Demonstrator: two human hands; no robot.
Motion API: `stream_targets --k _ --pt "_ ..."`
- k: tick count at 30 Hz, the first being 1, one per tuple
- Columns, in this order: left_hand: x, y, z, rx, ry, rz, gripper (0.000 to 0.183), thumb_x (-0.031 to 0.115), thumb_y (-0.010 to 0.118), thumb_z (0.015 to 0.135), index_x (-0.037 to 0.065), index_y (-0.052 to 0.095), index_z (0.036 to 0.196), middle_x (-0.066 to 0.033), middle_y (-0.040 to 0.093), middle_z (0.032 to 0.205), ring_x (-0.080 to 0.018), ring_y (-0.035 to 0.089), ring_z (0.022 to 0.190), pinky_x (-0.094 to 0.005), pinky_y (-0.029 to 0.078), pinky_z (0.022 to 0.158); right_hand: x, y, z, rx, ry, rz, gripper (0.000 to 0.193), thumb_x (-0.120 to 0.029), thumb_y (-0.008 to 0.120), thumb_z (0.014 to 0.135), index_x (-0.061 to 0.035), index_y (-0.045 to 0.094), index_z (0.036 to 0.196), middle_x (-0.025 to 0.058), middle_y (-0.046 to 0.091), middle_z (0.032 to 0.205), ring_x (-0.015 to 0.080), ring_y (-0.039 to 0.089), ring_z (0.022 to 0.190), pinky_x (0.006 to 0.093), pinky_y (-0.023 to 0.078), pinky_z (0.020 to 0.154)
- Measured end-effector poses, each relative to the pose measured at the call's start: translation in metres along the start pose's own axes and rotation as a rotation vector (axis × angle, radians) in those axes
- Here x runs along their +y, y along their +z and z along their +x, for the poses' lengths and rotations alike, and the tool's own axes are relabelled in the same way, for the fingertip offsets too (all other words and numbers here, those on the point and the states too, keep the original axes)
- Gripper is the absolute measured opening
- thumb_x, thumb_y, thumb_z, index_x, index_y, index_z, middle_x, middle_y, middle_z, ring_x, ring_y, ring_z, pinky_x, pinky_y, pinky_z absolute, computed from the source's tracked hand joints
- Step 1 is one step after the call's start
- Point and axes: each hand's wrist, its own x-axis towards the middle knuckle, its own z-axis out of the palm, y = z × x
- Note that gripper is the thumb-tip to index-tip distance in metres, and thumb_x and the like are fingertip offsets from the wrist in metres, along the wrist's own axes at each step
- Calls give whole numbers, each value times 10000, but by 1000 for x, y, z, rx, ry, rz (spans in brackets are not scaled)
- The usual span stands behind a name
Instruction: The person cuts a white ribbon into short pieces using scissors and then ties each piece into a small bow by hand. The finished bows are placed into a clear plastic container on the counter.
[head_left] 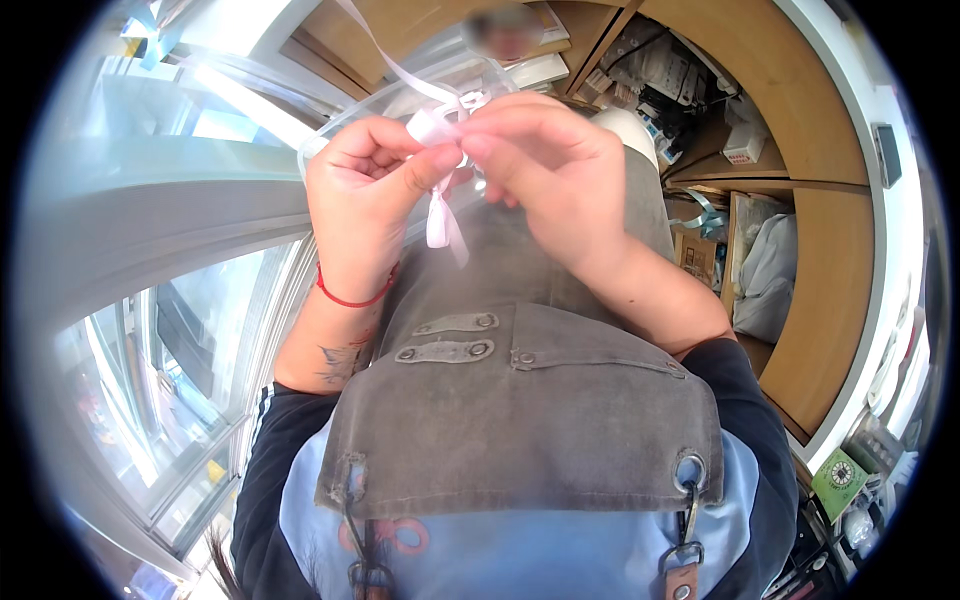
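Observation:
My two hands meet at the top middle over a pale pink ribbon [439,222]. My left hand [365,185] pinches the ribbon between thumb and fingertips. From the other side, my right hand [565,170] closes thumb and forefinger on it, the thumb tips nearly touching. A loop stands up between the fingers, and a short tail hangs below them. One long strand runs up toward the top edge. Some small white pieces show behind the fingertips, too blurred to make out. Beyond the hands is a clear plastic container [385,103], partly hidden by them.
A grey apron [530,420] covers my lap. On the right stands a wooden cabinet [835,290] whose open shelves hold a small white box [743,143], cables and a white bag [768,275]. Glass panels [190,330] fill the left side. A green card [838,484] lies at lower right.

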Motion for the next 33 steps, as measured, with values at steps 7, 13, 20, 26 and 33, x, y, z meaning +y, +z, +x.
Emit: stream_targets --k 7,13,20,26,33 --pt "0 3 -3 -4 80 64 165 -28 677 767 -33 603 914 -90 653 826 -122 626 740 -215 488 635 2 3 -6 -4 21 -43 113 -4 609 831 24 658 928 77 595 894 118 600 764 199 479 579" --pt "-6 0 -4 35 182 24 170 -42 683 754 -24 612 908 -68 638 863 -107 596 778 -221 498 646 3 7 -7 -8 26 -14 113 -8 623 825 45 632 924 70 591 896 106 591 760 203 482 608" --pt "4 2 -5 -31 114 257 181 -57 685 743 -35 604 903 -79 615 902 -130 599 809 -252 522 685 8 4 -5 2 6 8 115 -10 639 817 56 612 906 71 612 862 100 592 720 213 489 623" --pt "0 5 -4 -26 123 182 189 -55 676 754 -42 598 926 -86 613 922 -149 606 847 -259 516 736 4 4 -6 127 141 17 99 -13 634 820 42 626 902 66 641 780 79 583 664 195 476 584" --pt "-17 9 -3 15 186 66 205 -59 675 751 -47 616 948 -97 614 936 -154 610 843 -255 509 738 12 5 -9 152 115 43 106 -5 622 824 31 641 922 69 647 780 81 587 631 188 457 529"
